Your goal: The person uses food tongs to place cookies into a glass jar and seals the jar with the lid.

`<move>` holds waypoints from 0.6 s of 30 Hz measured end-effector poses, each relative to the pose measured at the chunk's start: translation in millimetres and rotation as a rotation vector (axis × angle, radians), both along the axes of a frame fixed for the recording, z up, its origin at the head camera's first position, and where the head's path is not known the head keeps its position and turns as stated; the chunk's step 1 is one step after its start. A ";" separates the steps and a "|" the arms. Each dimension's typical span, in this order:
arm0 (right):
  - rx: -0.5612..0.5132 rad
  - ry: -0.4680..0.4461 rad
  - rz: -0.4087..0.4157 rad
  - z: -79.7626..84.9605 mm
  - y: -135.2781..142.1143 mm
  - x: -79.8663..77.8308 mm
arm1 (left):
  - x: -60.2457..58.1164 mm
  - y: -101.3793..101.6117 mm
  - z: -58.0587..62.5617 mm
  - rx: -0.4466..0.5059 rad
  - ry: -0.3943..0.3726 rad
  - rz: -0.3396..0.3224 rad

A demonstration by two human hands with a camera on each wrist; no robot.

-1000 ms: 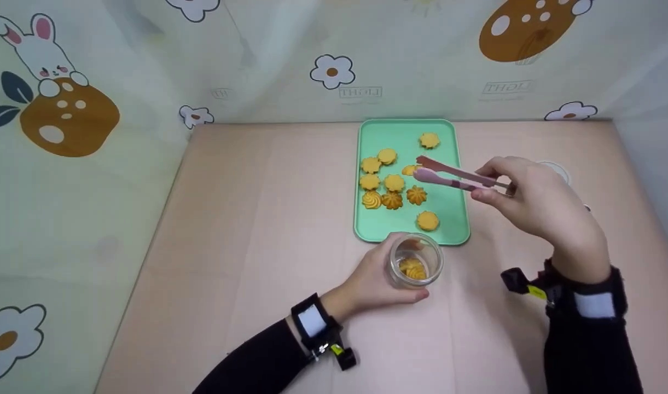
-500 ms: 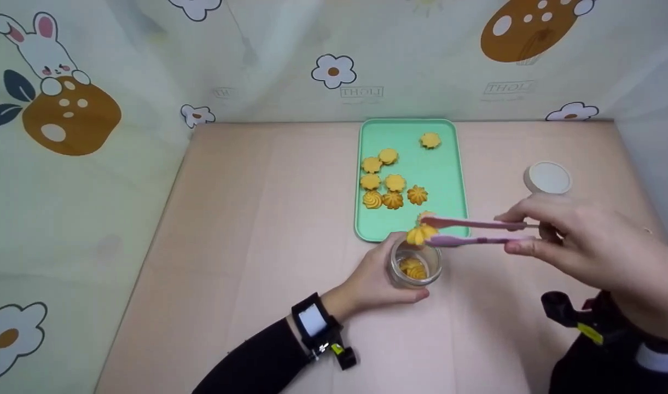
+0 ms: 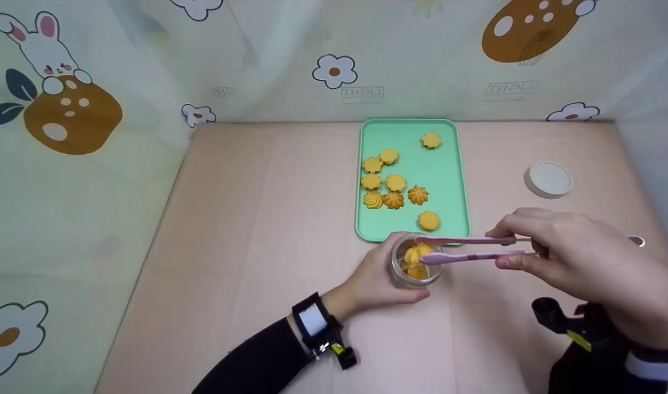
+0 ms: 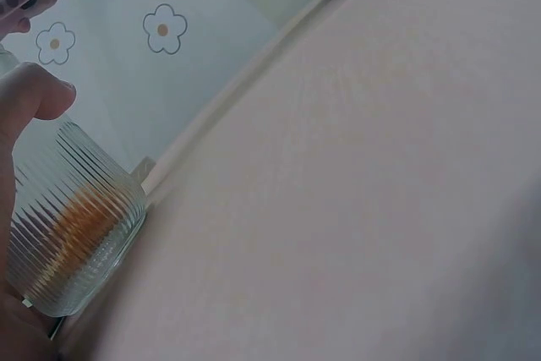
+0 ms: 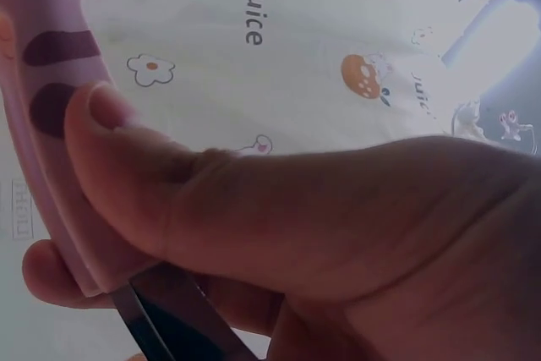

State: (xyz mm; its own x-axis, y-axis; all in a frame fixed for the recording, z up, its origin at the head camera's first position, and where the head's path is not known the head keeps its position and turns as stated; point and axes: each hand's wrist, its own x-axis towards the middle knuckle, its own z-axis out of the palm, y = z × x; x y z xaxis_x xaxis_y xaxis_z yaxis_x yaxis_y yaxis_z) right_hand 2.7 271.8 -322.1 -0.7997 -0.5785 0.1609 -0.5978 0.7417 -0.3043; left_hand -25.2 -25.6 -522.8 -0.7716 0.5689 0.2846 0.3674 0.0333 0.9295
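My right hand [image 3: 577, 260] pinches the pink tongs [image 3: 459, 257], whose narrowly parted tips, angled from three o'clock, have a cookie [image 3: 418, 253] between them at the mouth of the glass jar [image 3: 406, 281]; I can't tell how firmly they bite, but slack could drop it and too much squeeze could crumble it. My left hand [image 3: 369, 280] wraps the jar from eight o'clock, and should that hold loosen, a knock on the rim could tip it. A sideways slip could land on the tray [image 3: 443, 169], just beyond at twelve.
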 end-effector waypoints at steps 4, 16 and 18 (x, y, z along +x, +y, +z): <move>0.018 -0.016 0.001 -0.4 -1.3 1.8 | -0.1 -0.5 -0.5 0.012 -0.012 -0.014; 0.017 -0.016 0.036 -2.5 -3.7 2.5 | -0.1 0.6 -2.5 0.004 0.023 0.007; 0.018 -0.025 0.039 -2.9 -3.6 2.5 | -0.2 0.9 -3.1 0.015 0.011 0.004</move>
